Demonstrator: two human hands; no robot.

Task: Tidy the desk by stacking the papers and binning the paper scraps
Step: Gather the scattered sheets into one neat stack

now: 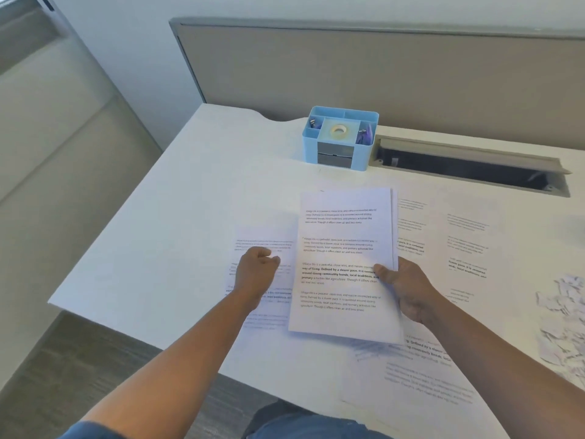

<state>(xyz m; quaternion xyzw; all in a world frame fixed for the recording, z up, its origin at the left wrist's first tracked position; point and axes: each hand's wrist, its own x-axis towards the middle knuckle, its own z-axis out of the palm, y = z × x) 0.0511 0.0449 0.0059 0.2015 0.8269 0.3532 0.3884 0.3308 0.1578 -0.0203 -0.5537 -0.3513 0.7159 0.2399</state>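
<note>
White paper stack [343, 248] gripped by right hand [405, 289].

We see white papers [343, 261] printed with black text in blocks — some lines bold — on a white desk [177, 223]. The scraps [562, 315] are white. The organizer [340, 137] is light blue with a grey drawer front; the partition [380, 71] is beige — its frame grey.

Both arms reaching toward 12 o'clock. Left hand [255, 274] knuckles up, fingers curled, pointing to 1 o'clock. Right hand [403, 288] gripping, thumb pressed on top, pointing to 10 o'clock.
</note>
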